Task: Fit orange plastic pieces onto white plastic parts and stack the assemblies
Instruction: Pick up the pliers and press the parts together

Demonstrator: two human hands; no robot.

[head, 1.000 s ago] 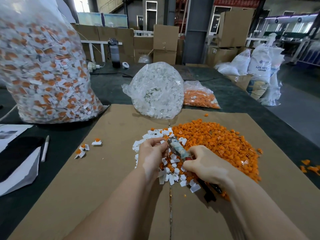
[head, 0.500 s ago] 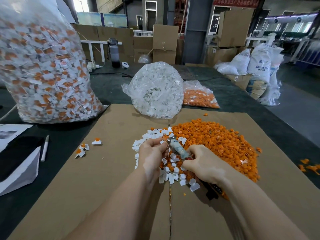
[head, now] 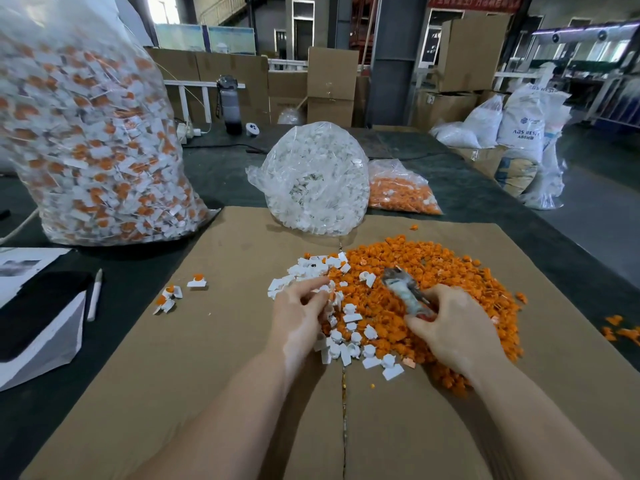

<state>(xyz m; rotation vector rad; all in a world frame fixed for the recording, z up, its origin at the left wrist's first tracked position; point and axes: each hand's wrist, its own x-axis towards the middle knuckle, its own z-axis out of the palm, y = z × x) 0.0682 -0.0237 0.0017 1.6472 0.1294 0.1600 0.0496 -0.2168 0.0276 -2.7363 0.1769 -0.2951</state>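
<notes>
Right hand (head: 450, 327) grips pliers (head: 403, 292) — left hand (head: 298, 313) perhaps pinching white parts (head: 346, 337).

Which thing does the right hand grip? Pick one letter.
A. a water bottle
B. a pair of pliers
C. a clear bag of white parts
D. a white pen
B: the right hand curls round the handles of the pliers, whose metal head points up over the orange pieces.
</notes>
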